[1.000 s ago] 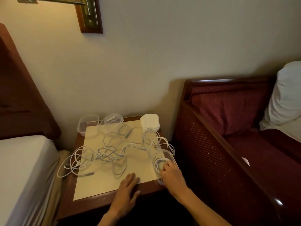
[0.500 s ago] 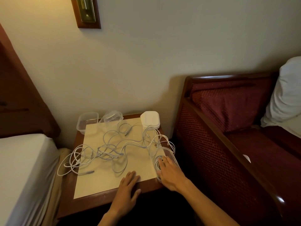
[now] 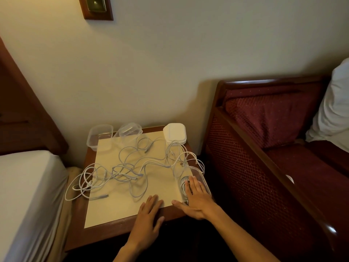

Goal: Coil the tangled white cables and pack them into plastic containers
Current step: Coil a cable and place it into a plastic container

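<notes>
Tangled white cables [image 3: 122,171] sprawl over the cream top of a wooden nightstand [image 3: 105,235], with loops hanging off its left edge. A clear plastic container [image 3: 200,173] at the front right corner holds a coiled white cable [image 3: 182,184]. My right hand [image 3: 196,199] lies flat with straight fingers pressing down on that coil inside the container. My left hand [image 3: 149,214] rests flat on the front of the tabletop, touching no cable. Two more clear containers [image 3: 99,137] [image 3: 130,130] stand at the back left, and a stack of white lids [image 3: 174,132] at the back right.
A bed with a white sheet [image 3: 28,195] borders the nightstand on the left. A dark red wooden-framed sofa [image 3: 264,157] with a white pillow [image 3: 334,110] stands close on the right. The wall runs directly behind.
My right hand has flattened from curled fingertips on the coil to an open palm pressing it down into the container. The left hand stays where it was.
</notes>
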The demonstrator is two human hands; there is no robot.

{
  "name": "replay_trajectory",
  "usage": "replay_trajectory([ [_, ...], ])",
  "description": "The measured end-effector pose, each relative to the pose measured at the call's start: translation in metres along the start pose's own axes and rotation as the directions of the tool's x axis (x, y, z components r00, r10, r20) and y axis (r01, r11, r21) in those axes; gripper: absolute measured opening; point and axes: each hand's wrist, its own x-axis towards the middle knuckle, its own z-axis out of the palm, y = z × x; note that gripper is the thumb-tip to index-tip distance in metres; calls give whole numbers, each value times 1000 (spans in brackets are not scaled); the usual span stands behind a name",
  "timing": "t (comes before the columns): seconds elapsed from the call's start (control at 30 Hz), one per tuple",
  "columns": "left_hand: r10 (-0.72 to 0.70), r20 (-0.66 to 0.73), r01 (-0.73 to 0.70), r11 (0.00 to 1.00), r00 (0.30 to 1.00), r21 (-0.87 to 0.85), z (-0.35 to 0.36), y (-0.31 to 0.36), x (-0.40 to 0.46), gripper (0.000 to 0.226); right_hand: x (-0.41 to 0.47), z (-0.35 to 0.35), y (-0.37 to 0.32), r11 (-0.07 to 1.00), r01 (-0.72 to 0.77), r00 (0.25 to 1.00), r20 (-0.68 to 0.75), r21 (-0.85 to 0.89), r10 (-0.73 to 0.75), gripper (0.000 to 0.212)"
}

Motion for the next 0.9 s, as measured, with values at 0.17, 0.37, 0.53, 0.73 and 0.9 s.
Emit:
replay_trajectory([
  [0.17, 6, -6, -6, 1000, 1000, 2, -1, 2, -1, 65, -6, 5, 2, 998, 20, 992, -124, 56, -13, 114],
  [0.37, -11, -16, 10, 999, 1000, -33, -3, 5, -3, 55, -16, 8, 0, 995, 100, 932, -351, 1, -93, 78],
  [0.53, -52, -88, 35, 983, 995, -179, -13, 14, 0, 36, -18, 11, -7, 991, 129, 825, -558, 25, -93, 55],
  [0.73, -153, -518, 29, 971, 842, -239, -91, 39, 42, 14, -5, -18, -55, 909, 412, 572, -795, 68, -200, 23],
  [0.9, -307, -632, 127, 941, 712, -313, -184, 22, 129, 10, 59, -83, -123, 694, 483, 718, -695, 534, 35, 20],
])
